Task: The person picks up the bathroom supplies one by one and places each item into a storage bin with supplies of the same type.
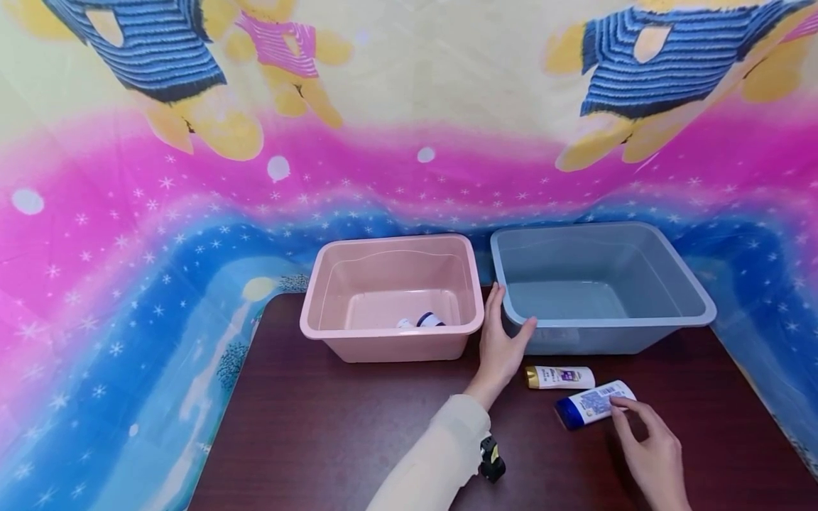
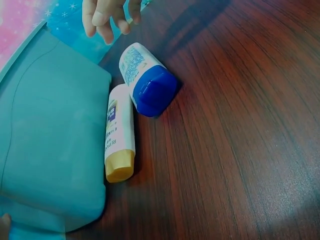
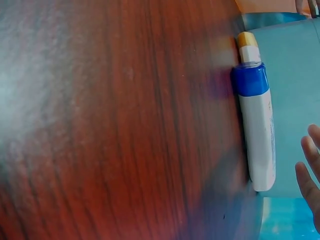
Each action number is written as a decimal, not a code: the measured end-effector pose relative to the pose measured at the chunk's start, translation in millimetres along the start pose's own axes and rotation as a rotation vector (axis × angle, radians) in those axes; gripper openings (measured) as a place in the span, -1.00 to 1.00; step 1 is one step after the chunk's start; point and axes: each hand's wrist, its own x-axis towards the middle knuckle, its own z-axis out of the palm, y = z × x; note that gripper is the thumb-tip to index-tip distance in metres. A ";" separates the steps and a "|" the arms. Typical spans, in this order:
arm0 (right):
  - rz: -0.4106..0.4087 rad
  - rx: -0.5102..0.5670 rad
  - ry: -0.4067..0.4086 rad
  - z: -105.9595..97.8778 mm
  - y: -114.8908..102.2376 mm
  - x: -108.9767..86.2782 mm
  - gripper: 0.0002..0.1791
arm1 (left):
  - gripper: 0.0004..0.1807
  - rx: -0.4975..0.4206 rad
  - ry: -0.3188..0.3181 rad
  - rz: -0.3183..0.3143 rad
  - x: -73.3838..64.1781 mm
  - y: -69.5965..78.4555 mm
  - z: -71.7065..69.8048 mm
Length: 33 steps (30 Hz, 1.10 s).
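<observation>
My left hand (image 1: 500, 349) is at the near left corner of a grey-blue plastic tub (image 1: 588, 341), fingers extended along its side and thumb at the front rim. A white bottle with a blue cap (image 1: 598, 404) lies on its side on the table in front of that tub. Just above the bottle's far end from the cap is my right hand (image 1: 653, 448), its fingers loosely bent; the left wrist view shows those fingers (image 2: 106, 20) apart from the bottle. Between bottle and tub lies a smaller white bottle with a gold cap (image 1: 561, 377).
Left of the grey-blue tub stands a pink tub (image 1: 396, 349), with white and dark blue items (image 1: 429, 320) inside. Both stand at the back of a dark brown wooden table (image 1: 307, 426). A printed cloth (image 1: 396, 170) hangs behind.
</observation>
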 end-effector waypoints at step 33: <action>-0.295 -0.142 -0.284 -8.7 23.6 43.6 -0.57 | -0.24 -0.151 -0.089 0.067 5.8 -10.2 -1.5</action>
